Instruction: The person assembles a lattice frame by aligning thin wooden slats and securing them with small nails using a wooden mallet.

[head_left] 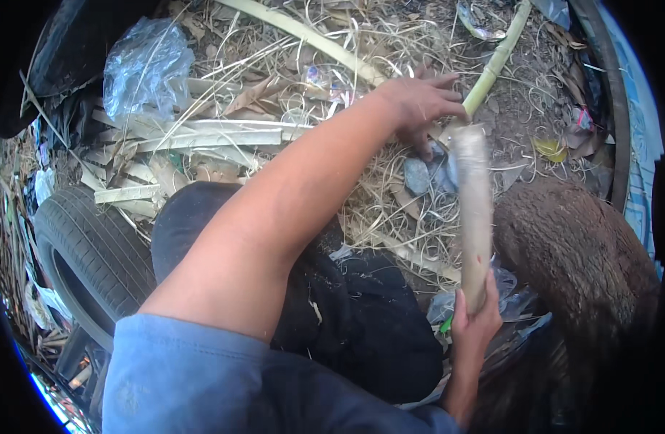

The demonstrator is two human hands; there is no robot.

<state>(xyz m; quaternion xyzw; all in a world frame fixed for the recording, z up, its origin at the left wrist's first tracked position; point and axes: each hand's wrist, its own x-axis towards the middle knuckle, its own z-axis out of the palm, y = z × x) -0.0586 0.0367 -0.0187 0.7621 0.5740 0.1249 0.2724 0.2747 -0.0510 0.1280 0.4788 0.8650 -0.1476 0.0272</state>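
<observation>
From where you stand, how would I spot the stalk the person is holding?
Start at the brown furry mound on the right. Just left of it, the right hand grips a pale stalk pointing away, the left hand at its far end. Unlike the strewn flat strips, it is thick and round.

Bare dirt ground (520, 108) strewn with dry straw (390, 188), pale split stalk strips (202, 137), a crumpled plastic bag (146, 69) and a tyre (94, 253).
</observation>
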